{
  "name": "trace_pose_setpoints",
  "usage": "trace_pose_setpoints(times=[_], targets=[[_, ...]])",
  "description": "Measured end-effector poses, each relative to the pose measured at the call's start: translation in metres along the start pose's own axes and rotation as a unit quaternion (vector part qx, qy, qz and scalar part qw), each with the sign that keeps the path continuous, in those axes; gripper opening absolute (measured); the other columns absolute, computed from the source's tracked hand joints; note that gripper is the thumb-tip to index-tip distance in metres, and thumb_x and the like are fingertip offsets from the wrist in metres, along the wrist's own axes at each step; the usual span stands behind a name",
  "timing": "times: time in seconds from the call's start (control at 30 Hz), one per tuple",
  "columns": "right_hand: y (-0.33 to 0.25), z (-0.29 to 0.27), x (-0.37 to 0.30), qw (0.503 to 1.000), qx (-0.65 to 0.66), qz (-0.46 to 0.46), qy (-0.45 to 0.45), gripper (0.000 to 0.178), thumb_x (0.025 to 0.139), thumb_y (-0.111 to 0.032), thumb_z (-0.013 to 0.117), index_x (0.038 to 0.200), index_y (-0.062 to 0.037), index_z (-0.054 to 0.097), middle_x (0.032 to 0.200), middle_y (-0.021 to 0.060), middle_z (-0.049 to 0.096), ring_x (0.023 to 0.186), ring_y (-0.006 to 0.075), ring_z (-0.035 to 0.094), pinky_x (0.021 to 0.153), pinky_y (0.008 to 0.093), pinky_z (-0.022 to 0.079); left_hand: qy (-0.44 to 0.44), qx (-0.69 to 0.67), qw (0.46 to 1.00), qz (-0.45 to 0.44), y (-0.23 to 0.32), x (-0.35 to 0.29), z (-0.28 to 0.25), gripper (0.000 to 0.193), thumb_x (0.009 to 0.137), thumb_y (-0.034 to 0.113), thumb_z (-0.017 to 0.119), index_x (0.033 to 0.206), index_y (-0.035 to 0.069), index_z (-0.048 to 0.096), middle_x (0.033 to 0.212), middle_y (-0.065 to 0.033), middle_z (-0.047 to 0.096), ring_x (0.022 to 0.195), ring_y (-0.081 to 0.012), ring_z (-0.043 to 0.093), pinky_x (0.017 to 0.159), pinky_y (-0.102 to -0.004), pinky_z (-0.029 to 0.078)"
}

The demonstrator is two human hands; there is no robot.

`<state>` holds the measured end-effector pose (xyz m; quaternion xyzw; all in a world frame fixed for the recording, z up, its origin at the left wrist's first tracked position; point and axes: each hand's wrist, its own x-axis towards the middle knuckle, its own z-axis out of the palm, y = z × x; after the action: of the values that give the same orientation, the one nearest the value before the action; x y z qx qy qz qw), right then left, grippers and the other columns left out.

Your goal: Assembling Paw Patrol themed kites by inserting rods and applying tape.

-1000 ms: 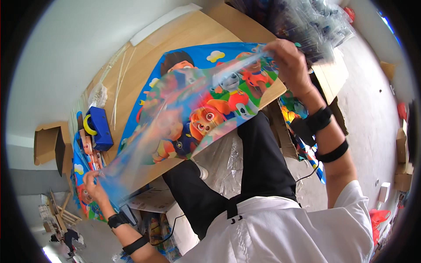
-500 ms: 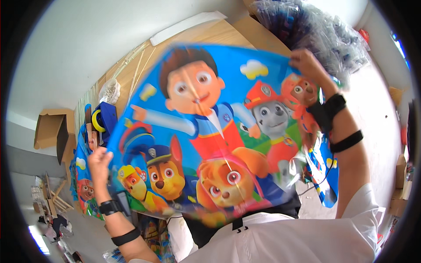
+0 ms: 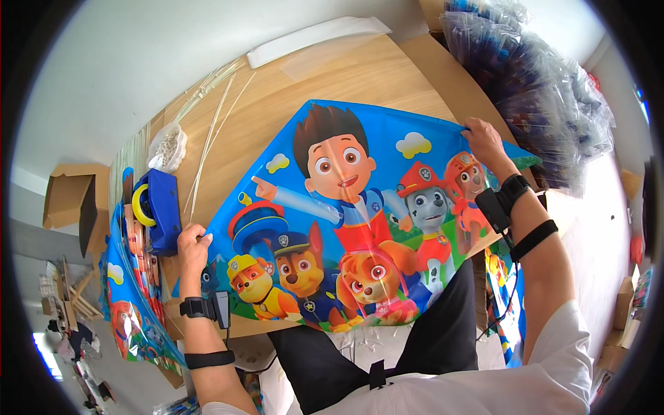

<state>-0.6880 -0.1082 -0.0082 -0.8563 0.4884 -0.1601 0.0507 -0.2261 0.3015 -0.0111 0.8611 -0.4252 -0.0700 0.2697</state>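
We had lowered the sheet (image 3: 346, 221) over the table's (image 3: 373, 76) near edge, left hand (image 3: 194, 245) and right hand (image 3: 485, 142) pinched on its upper edges; it seemed light, floppy, slippery, best gripped near the side corners.

White short-sleeved shirt (image 3: 477, 366), black trousers (image 3: 444, 321), 4 black arm straps (image 3: 536, 239), 2 bearing small boxes (image 3: 492, 209).

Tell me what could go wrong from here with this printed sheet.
The printed sheet overhangs the near edge of the table, so it might slip lapward if the left grip or right grip loosens. The left grip, close beside the blue tape dispenser, could bump it.
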Motion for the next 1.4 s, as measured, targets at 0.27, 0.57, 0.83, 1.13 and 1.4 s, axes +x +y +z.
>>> trace_pose_setpoints(times=[0.27,0.57,0.83,1.13,1.4], targets=[[0.000,0.004,-0.010,1.000,-0.008,-0.007,0.004,0.017,0.081,-0.017,0.060,0.092,-0.0043,0.062,0.096,0.0182,0.063,0.095,0.0375,0.058,0.080,0.0451,0.046,-0.018,0.010,1.000,0.005,-0.004,-0.002,0.003,0.016,0.066,-0.003,0.069,0.071,-0.004,0.054,0.075,-0.0121,0.052,0.067,-0.0263,0.054,0.064,-0.0345,0.042],[0.001,0.005,-0.004,0.999,-0.048,0.007,0.002,0.025,0.080,-0.024,0.062,0.095,-0.0040,0.063,0.097,0.0198,0.063,0.095,0.0385,0.058,0.080,0.0457,0.046,-0.050,-0.011,0.998,-0.031,-0.009,-0.003,-0.005,0.016,0.066,0.002,0.071,0.070,-0.002,0.056,0.066,-0.0108,0.055,0.063,-0.0239,0.055,0.059,-0.0334,0.042],[0.015,0.020,0.001,0.999,-0.042,0.003,0.018,0.023,0.080,-0.024,0.062,0.090,-0.0029,0.059,0.092,0.0209,0.061,0.091,0.0404,0.057,0.075,0.0464,0.045,-0.032,-0.028,0.997,-0.057,-0.018,-0.010,0.000,0.015,0.064,0.005,0.074,0.068,0.001,0.060,0.062,-0.0089,0.057,0.058,-0.0188,0.055,0.054,-0.0331,0.043],[0.026,0.031,0.000,0.986,-0.100,-0.090,0.096,0.029,0.080,-0.015,0.062,0.106,-0.0033,0.056,0.105,0.0184,0.056,0.104,0.0380,0.052,0.083,0.0452,0.043,0.188,0.047,0.979,0.063,-0.021,-0.036,-0.021,0.019,0.065,0.004,0.072,0.073,0.005,0.055,0.074,-0.0135,0.058,0.075,-0.0324,0.057,0.070,-0.0398,0.046],[-0.042,0.002,-0.059,0.979,0.060,-0.193,0.011,0.018,0.079,-0.003,0.057,0.096,0.0013,0.055,0.104,0.0182,0.056,0.099,0.0364,0.054,0.085,0.0404,0.043,0.283,0.462,0.825,-0.158,-0.110,-0.113,-0.157,0.031,0.071,0.016,0.071,0.093,-0.001,0.058,0.092,-0.0172,0.057,0.077,-0.0363,0.056,0.079,-0.0417,0.046]])
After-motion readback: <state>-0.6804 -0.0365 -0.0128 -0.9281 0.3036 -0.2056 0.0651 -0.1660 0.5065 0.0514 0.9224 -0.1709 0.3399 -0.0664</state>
